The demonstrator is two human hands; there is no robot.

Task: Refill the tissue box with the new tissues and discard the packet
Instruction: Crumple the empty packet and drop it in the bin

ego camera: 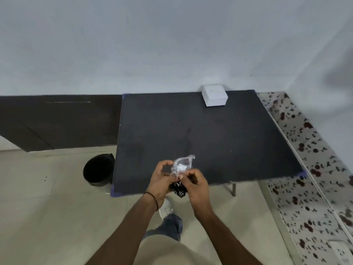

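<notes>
Over the table's [219, 140] near edge, the left hand [160, 180] grips the tissue packet's [181, 169] body while the right hand [194, 185] pinches its clear wrapper, seemingly to tear it open, the white tissue box [214, 96] waiting at the far edge and the black bin [99, 171] on the floor beside the near-left corner.

The dark counter [219, 142] is left bare across its middle and near edge; only the white tissue box [214, 96] is stood at its far edge, against the wall. A black bin [98, 170] is set on the floor just left of it.
</notes>
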